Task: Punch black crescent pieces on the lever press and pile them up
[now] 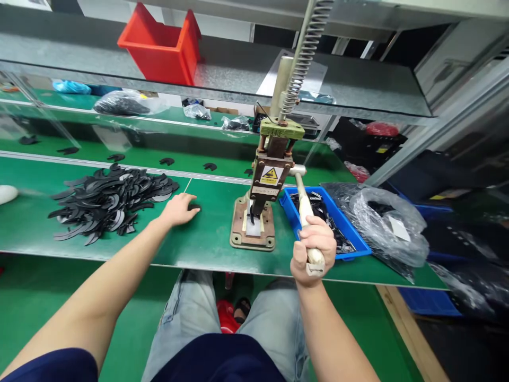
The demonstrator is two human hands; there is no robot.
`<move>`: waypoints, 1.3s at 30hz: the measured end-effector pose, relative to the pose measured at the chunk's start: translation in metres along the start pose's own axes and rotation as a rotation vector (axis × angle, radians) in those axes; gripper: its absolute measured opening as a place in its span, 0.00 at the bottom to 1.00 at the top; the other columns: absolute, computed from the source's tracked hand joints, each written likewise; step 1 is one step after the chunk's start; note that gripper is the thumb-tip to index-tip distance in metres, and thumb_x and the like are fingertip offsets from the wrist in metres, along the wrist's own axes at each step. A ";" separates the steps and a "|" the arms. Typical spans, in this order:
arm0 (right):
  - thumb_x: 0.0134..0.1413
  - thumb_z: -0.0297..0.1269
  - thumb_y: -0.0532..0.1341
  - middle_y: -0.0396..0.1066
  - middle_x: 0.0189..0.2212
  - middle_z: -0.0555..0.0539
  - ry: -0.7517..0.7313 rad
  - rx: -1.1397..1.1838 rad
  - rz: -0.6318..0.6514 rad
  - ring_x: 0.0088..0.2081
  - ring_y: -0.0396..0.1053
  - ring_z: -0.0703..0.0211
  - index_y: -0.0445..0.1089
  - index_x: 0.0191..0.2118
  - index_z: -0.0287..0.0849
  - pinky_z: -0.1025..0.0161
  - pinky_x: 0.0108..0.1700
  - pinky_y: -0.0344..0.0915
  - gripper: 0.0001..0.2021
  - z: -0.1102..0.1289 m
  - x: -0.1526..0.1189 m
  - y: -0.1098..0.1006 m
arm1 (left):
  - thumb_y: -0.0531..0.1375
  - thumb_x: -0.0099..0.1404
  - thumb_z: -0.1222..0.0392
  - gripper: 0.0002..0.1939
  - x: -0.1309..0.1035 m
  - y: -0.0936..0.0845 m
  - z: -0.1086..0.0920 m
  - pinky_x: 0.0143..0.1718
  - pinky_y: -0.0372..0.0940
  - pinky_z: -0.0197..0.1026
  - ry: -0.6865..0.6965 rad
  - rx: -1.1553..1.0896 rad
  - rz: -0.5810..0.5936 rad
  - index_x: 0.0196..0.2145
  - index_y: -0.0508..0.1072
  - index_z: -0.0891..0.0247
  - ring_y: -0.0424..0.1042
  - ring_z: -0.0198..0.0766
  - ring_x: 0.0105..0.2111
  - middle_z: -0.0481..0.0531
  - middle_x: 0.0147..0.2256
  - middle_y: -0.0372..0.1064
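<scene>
My right hand point(314, 246) is wrapped round the taped lever handle point(305, 207) of a hand press point(272, 175). Under the ram, a small dark part point(252, 215) rests on the press's fixture. On the green bench, my left hand point(180, 210) has its fingers closed at a black curved plastic piece point(194, 207), which is partly hidden by the fingers. A pile of similar black curved pieces point(113, 199) lies to the left of that hand.
A blue tray point(360, 246) of black parts stands right of the press, beside clear plastic bags point(392, 228). Behind the bench, several curved pieces point(167, 161) lie spaced along a green strip. A red bin point(159, 55) sits on the overhead shelf point(226, 74).
</scene>
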State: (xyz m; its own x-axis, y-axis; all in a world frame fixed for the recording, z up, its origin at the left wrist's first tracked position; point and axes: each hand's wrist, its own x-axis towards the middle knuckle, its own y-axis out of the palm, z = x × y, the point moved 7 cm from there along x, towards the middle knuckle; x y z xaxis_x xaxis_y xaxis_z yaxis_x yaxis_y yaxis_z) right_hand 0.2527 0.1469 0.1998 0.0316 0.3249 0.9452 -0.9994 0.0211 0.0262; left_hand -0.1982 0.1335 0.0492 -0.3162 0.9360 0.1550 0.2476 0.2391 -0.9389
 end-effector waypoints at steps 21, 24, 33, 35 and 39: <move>0.62 0.35 0.65 0.69 0.35 0.50 0.025 -0.051 0.047 0.47 0.75 0.49 0.67 0.39 0.48 0.36 0.57 0.75 0.05 0.003 -0.001 -0.001 | 0.57 0.74 0.53 0.11 -0.012 0.026 -0.124 0.47 0.71 0.46 0.286 -0.343 0.124 0.48 0.76 0.58 0.79 0.47 0.44 0.56 0.44 0.80; 0.62 0.36 0.65 0.70 0.35 0.50 0.031 -0.059 0.056 0.50 0.75 0.48 0.67 0.39 0.48 0.37 0.58 0.74 0.05 0.002 -0.002 -0.001 | 0.60 0.72 0.45 0.14 -0.007 0.031 -0.121 0.38 0.71 0.42 0.086 -0.611 0.088 0.41 0.75 0.58 0.79 0.43 0.35 0.52 0.36 0.80; 0.62 0.35 0.65 0.69 0.34 0.50 -0.002 -0.049 0.038 0.44 0.74 0.51 0.67 0.39 0.48 0.37 0.57 0.74 0.05 0.004 0.000 0.001 | 0.65 0.73 0.43 0.19 0.004 0.053 -0.151 0.25 0.68 0.36 -0.079 -1.008 0.353 0.38 0.66 0.59 0.76 0.36 0.21 0.49 0.24 0.77; 0.62 0.35 0.65 0.69 0.34 0.50 0.006 -0.053 0.047 0.45 0.74 0.51 0.67 0.39 0.48 0.37 0.58 0.74 0.05 0.004 0.000 0.001 | 0.68 0.71 0.46 0.18 0.007 0.054 -0.159 0.25 0.69 0.36 -0.094 -1.014 0.372 0.38 0.66 0.60 0.76 0.36 0.21 0.48 0.23 0.77; 0.62 0.37 0.65 0.69 0.35 0.50 0.009 -0.073 0.054 0.47 0.75 0.50 0.66 0.39 0.48 0.37 0.58 0.74 0.06 0.003 -0.001 0.000 | 0.71 0.69 0.49 0.18 0.011 0.055 -0.163 0.24 0.70 0.36 -0.125 -1.031 0.414 0.36 0.68 0.61 0.76 0.36 0.20 0.49 0.23 0.76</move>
State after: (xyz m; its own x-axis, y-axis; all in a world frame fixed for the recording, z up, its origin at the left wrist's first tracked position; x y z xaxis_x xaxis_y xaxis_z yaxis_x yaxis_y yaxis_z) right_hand 0.2528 0.1437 0.1997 -0.0215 0.3360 0.9416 -0.9962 0.0719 -0.0484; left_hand -0.0386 0.1994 0.0497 -0.1094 0.9743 -0.1970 0.9777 0.0697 -0.1979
